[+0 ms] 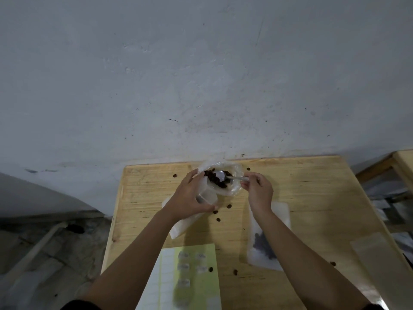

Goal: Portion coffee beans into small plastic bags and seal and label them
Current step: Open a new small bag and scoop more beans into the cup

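Note:
At the far edge of the wooden table (pixel 301 193) a large clear bag (pixel 232 190) lies open with dark coffee beans (pixel 218 178) inside. My right hand (pixel 259 191) pinches the handle of a clear plastic spoon (pixel 225 176) whose bowl sits among the beans. My left hand (pixel 190 195) grips a small plastic bag (pixel 206 196), its open mouth held beside the big bag. A filled small bag (pixel 264 247) with beans lies flat under my right forearm. A sheet of labels (pixel 192 274) lies at the near edge.
Loose beans (pixel 229 206) are scattered over the table. More flat plastic bags (pixel 178 229) lie under my left wrist, and a clear strip (pixel 371 245) sits at the right edge. A grey wall stands right behind the table; another wooden table (pixel 400 162) is at the far right.

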